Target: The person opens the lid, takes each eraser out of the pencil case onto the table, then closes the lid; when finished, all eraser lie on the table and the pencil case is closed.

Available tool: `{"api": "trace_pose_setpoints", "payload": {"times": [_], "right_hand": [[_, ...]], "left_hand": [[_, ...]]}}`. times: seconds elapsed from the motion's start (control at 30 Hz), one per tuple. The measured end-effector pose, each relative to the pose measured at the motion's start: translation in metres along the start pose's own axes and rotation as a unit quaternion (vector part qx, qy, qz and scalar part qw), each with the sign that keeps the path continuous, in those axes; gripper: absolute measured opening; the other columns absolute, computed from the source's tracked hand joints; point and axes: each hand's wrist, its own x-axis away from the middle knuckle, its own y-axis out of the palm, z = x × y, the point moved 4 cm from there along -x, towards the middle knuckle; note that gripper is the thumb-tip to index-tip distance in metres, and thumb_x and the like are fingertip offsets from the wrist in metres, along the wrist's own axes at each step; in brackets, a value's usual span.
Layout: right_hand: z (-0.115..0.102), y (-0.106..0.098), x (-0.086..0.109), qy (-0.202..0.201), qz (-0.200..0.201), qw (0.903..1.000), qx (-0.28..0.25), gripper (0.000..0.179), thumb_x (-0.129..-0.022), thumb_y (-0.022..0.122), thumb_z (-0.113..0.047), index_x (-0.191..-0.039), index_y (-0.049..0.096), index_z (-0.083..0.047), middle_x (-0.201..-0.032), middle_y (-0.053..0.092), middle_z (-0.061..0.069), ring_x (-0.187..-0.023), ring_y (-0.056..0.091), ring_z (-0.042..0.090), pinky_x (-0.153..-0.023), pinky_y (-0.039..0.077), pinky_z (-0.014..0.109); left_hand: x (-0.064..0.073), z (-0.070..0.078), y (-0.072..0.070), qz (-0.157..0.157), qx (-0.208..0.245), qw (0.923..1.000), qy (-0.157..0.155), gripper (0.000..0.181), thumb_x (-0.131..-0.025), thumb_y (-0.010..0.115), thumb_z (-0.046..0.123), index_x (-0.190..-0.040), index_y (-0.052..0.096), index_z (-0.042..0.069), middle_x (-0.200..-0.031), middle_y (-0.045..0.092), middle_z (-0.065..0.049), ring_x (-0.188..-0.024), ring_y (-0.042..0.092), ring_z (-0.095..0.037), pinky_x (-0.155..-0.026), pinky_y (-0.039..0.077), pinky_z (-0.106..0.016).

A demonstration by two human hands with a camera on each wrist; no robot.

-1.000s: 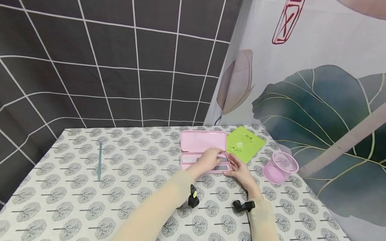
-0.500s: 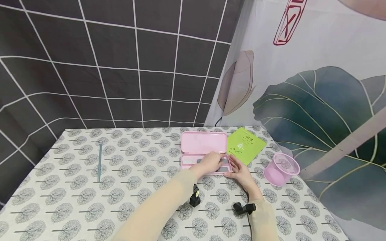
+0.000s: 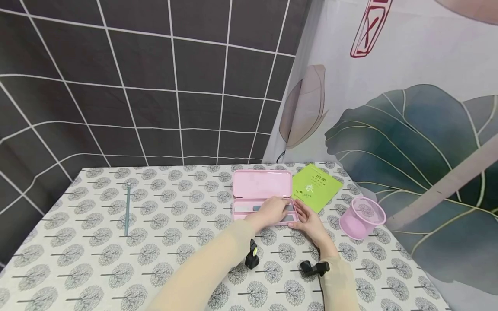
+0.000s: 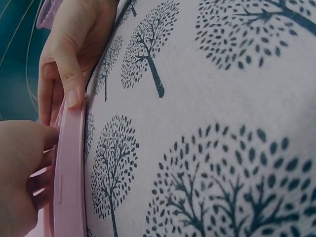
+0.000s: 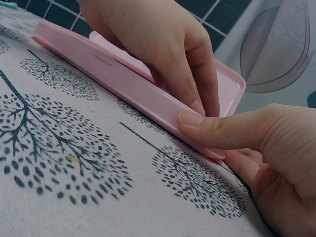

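Observation:
A pink pencil case (image 3: 262, 183) lies with its lid folded back near the far edge of the table. My left hand (image 3: 272, 210) reaches down into its tray, thumb and fingers bent, with the fingertips hidden behind the front wall in the right wrist view. Beneath that hand a slim grey-blue item (image 3: 256, 208) shows in the tray; I cannot tell whether the fingers pinch it. With the thumb on the front wall and the fingers round the end, my right hand (image 5: 261, 143) grips the case's right corner.
Behind the right hand lies a green booklet (image 3: 317, 186). A pink mesh cup (image 3: 361, 218) stands farther right. Over on the left side rests a thin blue-grey pencil-like stick (image 3: 128, 209). The tablecloth (image 3: 171, 259) has a tree print.
My left hand has shifted slightly to the right within the tray, and more of the grey-blue item shows to its left. The right hand keeps its grip on the corner.

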Motion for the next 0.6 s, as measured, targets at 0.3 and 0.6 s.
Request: {"api": "trace_pose_setpoints", "payload": {"times": [0.3,0.6], "right_hand": [[0.0009,-0.0021,0.0004,0.002,0.000,1.0000,0.005,0.095,-0.077,0.068,0.014,-0.152,0.009,0.008,-0.161,0.010,0.026,-0.148,0.016,0.040,-0.106,0.034,0.011],[0.0003,-0.0014,-0.0004,0.005,0.003,1.0000,0.004,0.095,-0.076,0.068,0.015,-0.152,0.010,0.008,-0.161,0.011,0.025,-0.148,0.017,0.038,-0.106,0.033,0.011]], "left_hand": [[-0.0027,0.0020,0.0012,0.011,0.018,0.9998,-0.005,0.035,-0.098,0.058,0.021,-0.131,0.061,0.011,-0.124,0.065,-0.007,-0.111,0.062,-0.020,-0.101,0.049,-0.029],[-0.0048,0.0007,0.0012,0.019,0.073,0.9965,-0.035,0.031,-0.098,0.054,0.010,-0.127,0.064,0.011,-0.118,0.065,-0.004,-0.108,0.063,-0.018,-0.099,0.050,-0.026]]}}
